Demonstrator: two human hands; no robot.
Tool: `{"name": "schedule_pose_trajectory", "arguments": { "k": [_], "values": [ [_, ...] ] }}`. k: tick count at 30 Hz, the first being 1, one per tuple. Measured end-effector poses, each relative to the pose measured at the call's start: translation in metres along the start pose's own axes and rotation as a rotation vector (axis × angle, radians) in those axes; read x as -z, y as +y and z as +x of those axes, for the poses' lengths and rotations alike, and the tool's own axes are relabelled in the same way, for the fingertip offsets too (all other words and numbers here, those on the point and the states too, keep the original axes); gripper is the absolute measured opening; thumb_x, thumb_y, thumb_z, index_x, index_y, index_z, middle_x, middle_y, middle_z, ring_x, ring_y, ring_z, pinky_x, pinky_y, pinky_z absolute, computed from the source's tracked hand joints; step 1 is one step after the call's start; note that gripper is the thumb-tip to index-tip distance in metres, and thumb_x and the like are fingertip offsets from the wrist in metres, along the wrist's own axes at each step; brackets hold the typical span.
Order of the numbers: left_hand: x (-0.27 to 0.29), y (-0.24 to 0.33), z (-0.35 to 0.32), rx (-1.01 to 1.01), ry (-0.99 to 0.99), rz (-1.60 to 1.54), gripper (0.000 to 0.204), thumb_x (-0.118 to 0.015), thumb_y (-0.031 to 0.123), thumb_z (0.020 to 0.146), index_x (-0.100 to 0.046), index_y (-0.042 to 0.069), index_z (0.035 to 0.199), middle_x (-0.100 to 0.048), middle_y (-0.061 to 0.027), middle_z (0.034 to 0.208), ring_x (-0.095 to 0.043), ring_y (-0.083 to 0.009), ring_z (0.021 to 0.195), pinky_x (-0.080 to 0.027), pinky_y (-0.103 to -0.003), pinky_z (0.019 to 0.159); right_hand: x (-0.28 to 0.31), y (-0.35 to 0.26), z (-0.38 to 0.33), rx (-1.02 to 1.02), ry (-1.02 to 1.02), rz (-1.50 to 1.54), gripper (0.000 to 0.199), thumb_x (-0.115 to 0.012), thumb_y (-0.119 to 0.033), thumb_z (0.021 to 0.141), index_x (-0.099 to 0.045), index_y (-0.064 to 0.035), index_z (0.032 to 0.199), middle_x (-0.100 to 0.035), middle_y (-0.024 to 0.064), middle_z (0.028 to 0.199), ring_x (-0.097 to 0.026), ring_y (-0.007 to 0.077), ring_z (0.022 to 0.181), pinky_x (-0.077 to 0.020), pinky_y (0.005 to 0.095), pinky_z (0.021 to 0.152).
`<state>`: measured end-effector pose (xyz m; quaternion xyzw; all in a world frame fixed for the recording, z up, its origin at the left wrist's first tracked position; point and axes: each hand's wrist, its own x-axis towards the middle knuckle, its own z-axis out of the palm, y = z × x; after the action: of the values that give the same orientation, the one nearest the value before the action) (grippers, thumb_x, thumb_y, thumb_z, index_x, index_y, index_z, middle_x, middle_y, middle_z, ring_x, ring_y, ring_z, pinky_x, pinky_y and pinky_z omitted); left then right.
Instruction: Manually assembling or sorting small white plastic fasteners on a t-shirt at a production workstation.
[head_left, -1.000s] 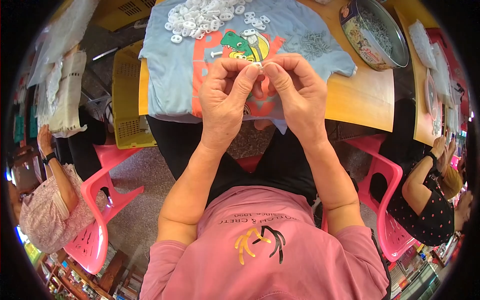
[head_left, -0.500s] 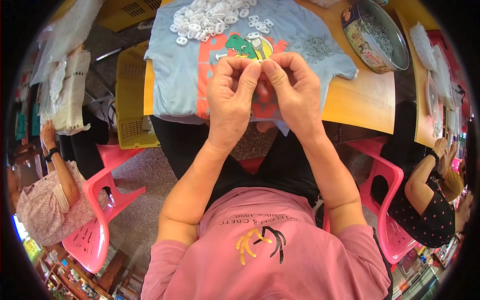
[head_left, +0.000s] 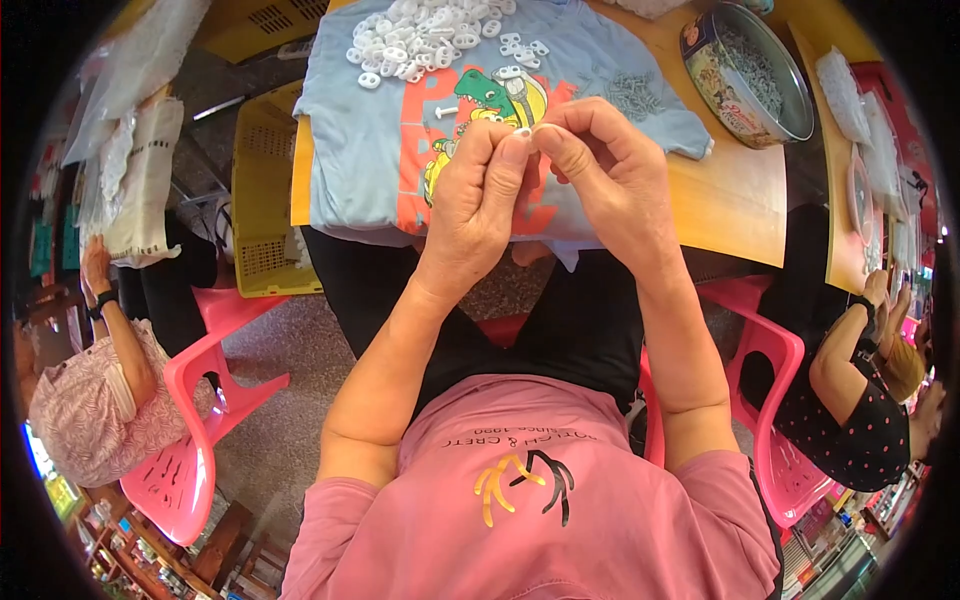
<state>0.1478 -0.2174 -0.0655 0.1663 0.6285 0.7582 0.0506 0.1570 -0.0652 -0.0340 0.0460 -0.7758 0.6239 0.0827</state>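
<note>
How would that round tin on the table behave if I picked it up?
The tin would probably feel heavy for its size, given the mass of small grey, apparently metal pieces inside. Its smooth, evenly curved wall suggests it should stay stiff. With its top open, those loose pieces might spill if it tipped.

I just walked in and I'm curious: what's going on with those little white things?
A person in a pink shirt pinches a tiny white piece, mostly hidden, in the left hand, with the right hand close beside it. A blue T-shirt covers part of the table. On it lie a heap of white two-holed plastic pieces, a loose white peg and some small grey screws. A round tin stands to the right, holding more grey pieces.
</note>
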Motion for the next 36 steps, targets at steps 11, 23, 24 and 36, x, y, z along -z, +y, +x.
{"name": "schedule_pose_trajectory", "arguments": {
  "k": [11, 23, 24, 36],
  "values": [
    [0.002, 0.002, -0.001, 0.056, -0.014, -0.096, 0.019, -0.046, 0.019, 0.105, -0.052, 0.004, 0.094, -0.05, 0.0028, 0.076, -0.041, -0.0043, 0.067, -0.037, -0.021, 0.059, 0.013, -0.005, 0.006, 0.316, -0.14, -0.359, 0.01, -0.064, -0.006, 0.092, -0.061, 0.002, 0.096, -0.059, 0.0081, 0.081, -0.056, 0.0173, 0.068, -0.0461, 0.0276, 0.063],
    [0.005, 0.002, 0.001, 0.028, -0.064, -0.062, 0.019, -0.046, 0.018, 0.105, -0.055, 0.003, 0.099, -0.052, 0.0015, 0.075, -0.045, -0.0055, 0.067, -0.039, -0.021, 0.059, 0.012, -0.002, 0.01, 0.417, -0.155, -0.323, 0.008, -0.066, -0.001, 0.086, -0.059, 0.0013, 0.09, -0.053, 0.009, 0.073, -0.052, 0.0244, 0.063, -0.0428, 0.0322, 0.057],
    [0.005, 0.003, 0.001, 0.034, -0.065, -0.028, 0.018, -0.047, 0.018, 0.105, -0.056, 0.003, 0.1, -0.052, 0.0014, 0.075, -0.045, -0.0057, 0.066, -0.039, -0.021, 0.058, 0.013, -0.003, 0.01, 0.417, -0.156, -0.322, 0.008, -0.066, -0.001, 0.086, -0.059, 0.0013, 0.09, -0.053, 0.009, 0.073, -0.052, 0.0244, 0.063, -0.0428, 0.0322, 0.057],
    [0.007, 0.009, 0.007, 0.122, -0.095, -0.003, 0.019, -0.048, 0.019, 0.104, -0.057, 0.005, 0.096, -0.052, 0.0026, 0.072, -0.044, -0.0041, 0.062, -0.038, -0.02, 0.054, 0.017, 0.002, 0.013, 0.302, -0.234, -0.283, 0.008, -0.062, -0.007, 0.091, -0.06, 0.0012, 0.09, -0.054, 0.0077, 0.071, -0.053, 0.0186, 0.061, -0.0415, 0.0301, 0.056]
  ]
}}
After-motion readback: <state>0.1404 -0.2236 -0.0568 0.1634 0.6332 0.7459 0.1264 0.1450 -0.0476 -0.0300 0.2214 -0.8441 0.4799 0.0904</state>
